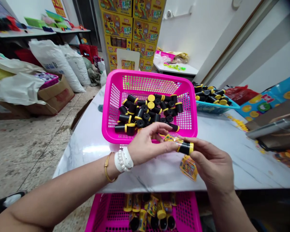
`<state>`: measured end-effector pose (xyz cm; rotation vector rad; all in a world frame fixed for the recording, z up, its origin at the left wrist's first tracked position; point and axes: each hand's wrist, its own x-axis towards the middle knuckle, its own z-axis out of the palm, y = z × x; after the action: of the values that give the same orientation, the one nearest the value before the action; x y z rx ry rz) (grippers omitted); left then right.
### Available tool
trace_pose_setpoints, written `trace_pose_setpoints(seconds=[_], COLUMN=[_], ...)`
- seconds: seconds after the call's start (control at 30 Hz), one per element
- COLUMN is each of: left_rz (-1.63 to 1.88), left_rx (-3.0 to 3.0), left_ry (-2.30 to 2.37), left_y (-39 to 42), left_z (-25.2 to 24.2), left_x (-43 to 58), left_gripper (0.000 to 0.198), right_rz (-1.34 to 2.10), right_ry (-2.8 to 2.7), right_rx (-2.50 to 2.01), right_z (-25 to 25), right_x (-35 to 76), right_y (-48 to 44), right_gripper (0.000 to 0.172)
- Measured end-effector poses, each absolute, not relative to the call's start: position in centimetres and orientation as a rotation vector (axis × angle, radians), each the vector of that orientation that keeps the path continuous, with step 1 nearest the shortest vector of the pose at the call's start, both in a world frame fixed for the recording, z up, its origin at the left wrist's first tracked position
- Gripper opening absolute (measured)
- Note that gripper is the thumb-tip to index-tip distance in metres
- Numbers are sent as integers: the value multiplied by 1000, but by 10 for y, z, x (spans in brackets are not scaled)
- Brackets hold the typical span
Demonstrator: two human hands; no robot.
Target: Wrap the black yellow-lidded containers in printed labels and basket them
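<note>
My right hand (211, 162) pinches a small black tube with a yellow end (185, 148) just above the white marble table (232, 141). My left hand (148, 141) meets it from the left, fingers closed on the tube's other end and on a yellow printed label (170, 138) partly on it. More printed labels (188, 167) hang below my right hand. Right behind both hands stands a pink basket (112, 106) holding several black and yellow tubes (147, 112).
A blue basket (214, 108) of the same tubes sits at the back right. Below the table's front edge, another pink basket (103, 214) holds several labelled tubes. Yellow cartons (132, 29) are stacked behind; sacks and a cardboard box lie on the floor at left.
</note>
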<state>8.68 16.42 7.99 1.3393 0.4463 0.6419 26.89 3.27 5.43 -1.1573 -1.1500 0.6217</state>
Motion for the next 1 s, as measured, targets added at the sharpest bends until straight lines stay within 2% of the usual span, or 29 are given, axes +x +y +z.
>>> trace_pose_setpoints(seconds=[0.1,0.2,0.37,0.5,0.57,0.7,0.8,0.9,1.0], left_rz=[479,420,417,301,249,304,459,559,470], left_rx=[1421,1373,1500,1424,1382,1328,1344,1378,1336], left_ry=[310,304,333,384,427,374,363,344,351], left_y=[166,167,165,166,168,170,164,158,161], left_z=[75,67,63,73,77,74,65,62,67], left_x=[87,90,90,88,88,90,93,94,92], left_gripper=[41,34,40,53,52,36,27,28,38], right_rz=[612,412,211,101,43,-42,22,109,-3], right_ry=[-1257,-1437,-1699,-1655,-1622,-1651,-1590,-1505,-1591], right_rx=[-1216,-1310,-1304,-1267,-1249,-1272,-1302,-1332,-1307], right_z=[55,54,54,51,48,43,38,36,39], right_x=[273,272,266,269,272,275,272,267,266], right_y=[27,29,35,31,29,31,32,31,28], right_gripper=[32,39,48,59,63,59,53,50,58])
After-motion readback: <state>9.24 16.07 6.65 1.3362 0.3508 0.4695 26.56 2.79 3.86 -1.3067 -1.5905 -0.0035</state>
